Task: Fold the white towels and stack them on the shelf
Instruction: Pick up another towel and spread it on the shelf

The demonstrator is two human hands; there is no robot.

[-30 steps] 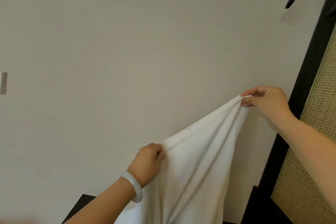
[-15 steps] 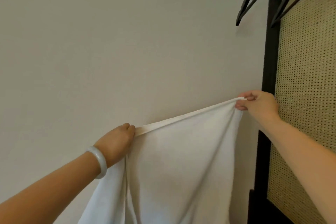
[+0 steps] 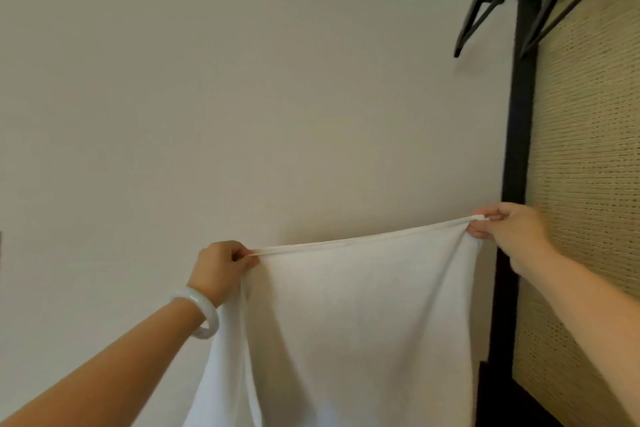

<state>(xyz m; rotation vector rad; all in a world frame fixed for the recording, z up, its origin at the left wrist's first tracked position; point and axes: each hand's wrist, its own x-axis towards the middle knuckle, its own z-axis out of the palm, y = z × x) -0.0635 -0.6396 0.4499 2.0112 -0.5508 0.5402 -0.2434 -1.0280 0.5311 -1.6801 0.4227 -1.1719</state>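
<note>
Plain white cloth towel [image 3: 363, 322] hung spread just left of the dark upright wooden post [image 3: 519, 114], top hem stretched taut between both hands. Left hand [image 3: 221, 267], pale stone bangle [image 3: 204, 315] at the wrist, pinched the hem end farther from the post in a curled grip. Right hand [image 3: 509, 232] pinched the corner beside the post, slightly higher.

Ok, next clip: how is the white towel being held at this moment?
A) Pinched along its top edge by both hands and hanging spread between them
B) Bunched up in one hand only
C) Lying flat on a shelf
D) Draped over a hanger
A: the left hand and the right hand each pinch the top edge of the towel, which hangs spread between them.
</note>
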